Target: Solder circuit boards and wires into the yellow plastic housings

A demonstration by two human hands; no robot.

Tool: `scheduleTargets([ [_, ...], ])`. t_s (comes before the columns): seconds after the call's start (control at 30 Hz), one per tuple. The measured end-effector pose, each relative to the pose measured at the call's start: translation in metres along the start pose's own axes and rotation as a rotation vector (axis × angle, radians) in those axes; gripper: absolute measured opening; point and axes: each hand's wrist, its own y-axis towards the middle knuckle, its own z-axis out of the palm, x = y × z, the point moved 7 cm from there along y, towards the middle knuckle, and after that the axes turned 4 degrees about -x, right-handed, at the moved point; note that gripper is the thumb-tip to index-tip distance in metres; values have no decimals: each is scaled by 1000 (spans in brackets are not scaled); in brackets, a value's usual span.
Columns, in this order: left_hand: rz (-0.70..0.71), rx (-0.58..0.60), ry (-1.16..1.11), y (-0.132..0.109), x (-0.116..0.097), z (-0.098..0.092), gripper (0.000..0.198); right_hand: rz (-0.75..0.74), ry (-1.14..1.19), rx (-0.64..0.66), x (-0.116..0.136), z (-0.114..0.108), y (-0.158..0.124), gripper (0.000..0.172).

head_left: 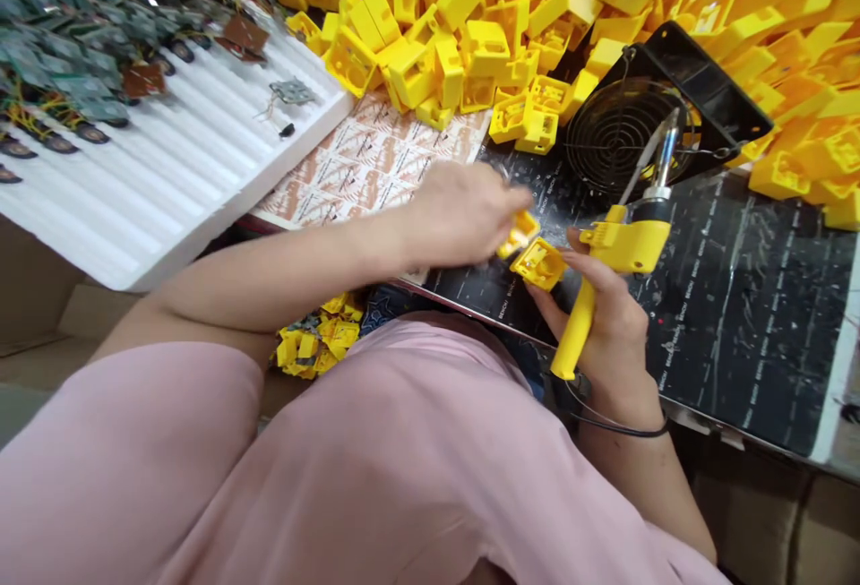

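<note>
Our right fingers pinch an open yellow housing, right of centre, alongside a soldering gun; our blurred left fingers pinch another yellow piece. The two look unjoined. Heaped casings, upper right, and boards, upper left, lie loose.

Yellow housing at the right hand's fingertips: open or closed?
Open: the yellow housing at the right hand shows its hollow inside to the camera.

Black wire-grilled fan; patterned sheet beside white foam tray.
</note>
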Motion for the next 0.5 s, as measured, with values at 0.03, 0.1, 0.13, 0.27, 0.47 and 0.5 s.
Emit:
scheduleTargets([
  [0.03,59,16,16,-5,-17,6,35,0,0,20,-1,-2,-2,68],
  [0.1,106,14,51,-16,-30,15,36,6,4,75,-4,-1,-7,67],
  [0.13,108,-4,61,-22,-28,17,39,14,7,95,-6,0,-10,67],
  [0.27,206,-88,-20,-44,-2,19,58,-1,6,75,-6,5,-14,64],
  [0.47,376,55,-151,-57,7,40,58,-112,8,102,11,32,10,61],
  [0.5,394,83,-150,-55,7,43,56,-135,10,93,15,38,16,63],
])
